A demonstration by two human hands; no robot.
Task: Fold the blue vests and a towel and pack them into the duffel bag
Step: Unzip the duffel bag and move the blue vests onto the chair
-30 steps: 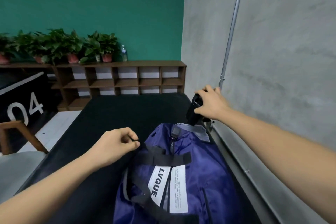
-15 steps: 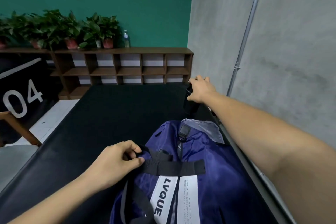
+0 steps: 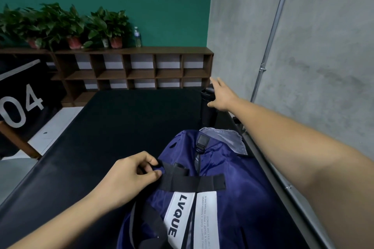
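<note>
A navy blue duffel bag (image 3: 232, 188) with black straps and a white "LVQUE" label lies on the black table (image 3: 121, 127) near its right edge. My left hand (image 3: 129, 176) pinches the end of a black strap (image 3: 192, 182) on the bag's top. My right hand (image 3: 221, 95) reaches far forward with straight fingers and touches the top of a tall black cylinder (image 3: 207, 111) standing beyond the bag. No vests or towel are visible.
A grey concrete wall (image 3: 313, 66) with a metal pipe (image 3: 271, 42) runs along the table's right side. A brown cubby shelf (image 3: 131, 70) with potted plants and a water bottle (image 3: 137, 36) stands past the table. A wooden chair part (image 3: 18, 141) is at left.
My right hand moved the black cylinder farther away and has opened from gripping it to straight fingers on its top. My left hand stayed pinching the bag's strap.
</note>
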